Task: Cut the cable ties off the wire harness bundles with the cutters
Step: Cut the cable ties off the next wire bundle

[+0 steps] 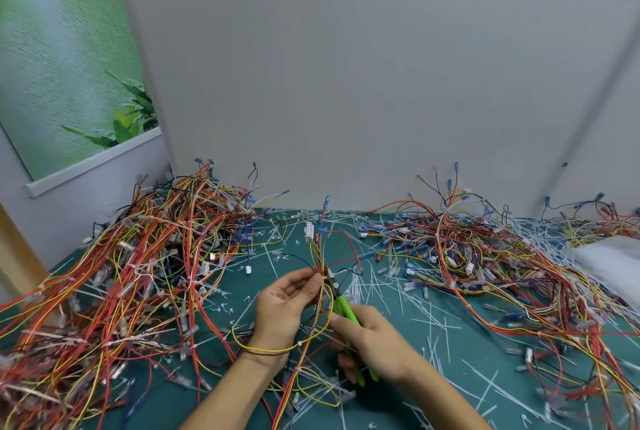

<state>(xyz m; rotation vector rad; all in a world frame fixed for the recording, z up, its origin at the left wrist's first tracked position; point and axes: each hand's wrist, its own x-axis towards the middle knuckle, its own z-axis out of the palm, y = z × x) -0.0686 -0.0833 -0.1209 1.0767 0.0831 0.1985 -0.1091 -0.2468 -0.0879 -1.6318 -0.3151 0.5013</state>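
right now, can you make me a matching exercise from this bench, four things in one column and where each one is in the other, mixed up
Things
1. cutters
2. wire bundle being worked on
3. heap of wires
4. poster with green leaves

Places
A. hanging high at the far left
B. pinched in the left hand
C. lying on the green mat, left of both hands
D. gripped in the right hand

Pairs: 1-D, 2-B, 3-C, 4-A
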